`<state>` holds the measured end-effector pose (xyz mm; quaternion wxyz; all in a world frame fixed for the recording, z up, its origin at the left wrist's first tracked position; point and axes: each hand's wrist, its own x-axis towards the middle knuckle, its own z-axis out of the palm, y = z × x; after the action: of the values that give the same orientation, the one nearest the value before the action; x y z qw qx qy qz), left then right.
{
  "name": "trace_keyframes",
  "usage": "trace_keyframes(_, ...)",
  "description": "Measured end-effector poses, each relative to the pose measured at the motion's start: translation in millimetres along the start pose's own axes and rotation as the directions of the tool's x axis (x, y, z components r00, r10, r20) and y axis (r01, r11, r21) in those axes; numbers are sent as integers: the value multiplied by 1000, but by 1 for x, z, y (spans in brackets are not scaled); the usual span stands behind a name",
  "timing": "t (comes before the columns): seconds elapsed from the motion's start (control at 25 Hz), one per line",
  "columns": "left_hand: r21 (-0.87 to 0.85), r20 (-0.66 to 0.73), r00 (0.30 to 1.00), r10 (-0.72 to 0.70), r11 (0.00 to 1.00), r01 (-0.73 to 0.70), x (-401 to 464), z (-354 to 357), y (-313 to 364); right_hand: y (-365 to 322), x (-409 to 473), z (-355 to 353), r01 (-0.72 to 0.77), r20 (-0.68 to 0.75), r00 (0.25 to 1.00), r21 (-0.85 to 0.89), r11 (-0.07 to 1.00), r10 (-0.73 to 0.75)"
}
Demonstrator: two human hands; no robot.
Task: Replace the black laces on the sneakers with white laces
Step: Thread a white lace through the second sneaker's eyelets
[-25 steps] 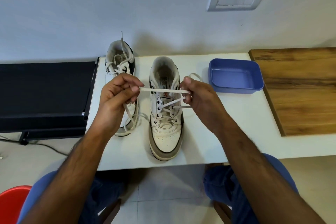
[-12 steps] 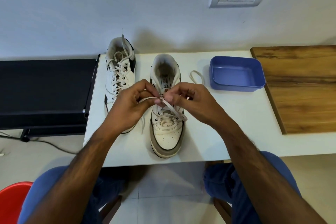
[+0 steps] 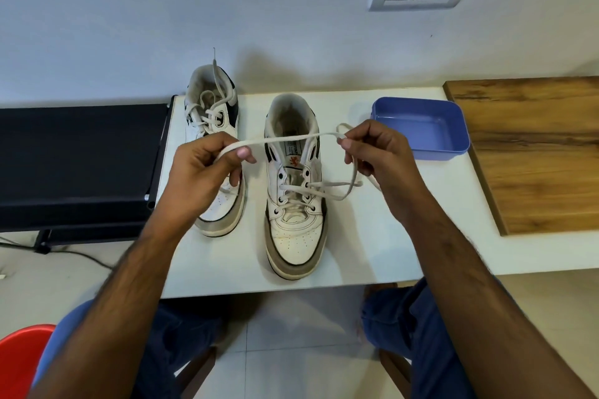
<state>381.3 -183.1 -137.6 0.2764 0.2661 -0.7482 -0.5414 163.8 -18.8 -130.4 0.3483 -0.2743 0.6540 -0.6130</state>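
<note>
While the near sneaker (image 3: 295, 204) stands on the white counter (image 3: 382, 236) with its toe toward the person, a white lace (image 3: 285, 140) is held stretched across above its opening. One end of the lace is pinched by the left hand (image 3: 207, 168), with the fingers curled round it. The other part is pinched by the right hand (image 3: 376, 155) between thumb and fingertip, and from there the lace is looped down and back into an eyelet on the shoe's right side. Only the lower eyelets are laced; the top ones are seen bare. A second sneaker (image 3: 214, 139), laced in white, is set just to the left, partly hidden by the left hand. A blue tray (image 3: 421, 126) is placed to the right, beside a wooden board (image 3: 534, 152).
</note>
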Motion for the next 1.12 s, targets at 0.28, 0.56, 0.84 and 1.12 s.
trace_keyframes(0.28,-130,-150,988,-43,991,24,3,-2,1,9,5,-5,-126,52,989,-154,980,136)
trace_keyframes(0.56,-422,-349,929,-122,906,-39,6,-12,1,4,-2,-7,-77,450,880,-180,981,152)
trace_keyframes(0.84,-600,-485,821,-301,798,-62,10,-17,-5,8,-4,-7,-54,684,683,-304,951,258)
trace_keyframes(1.12,-603,-484,828,-285,794,-79,11,-20,-11,16,-4,-9,-3,650,639,-533,846,412)
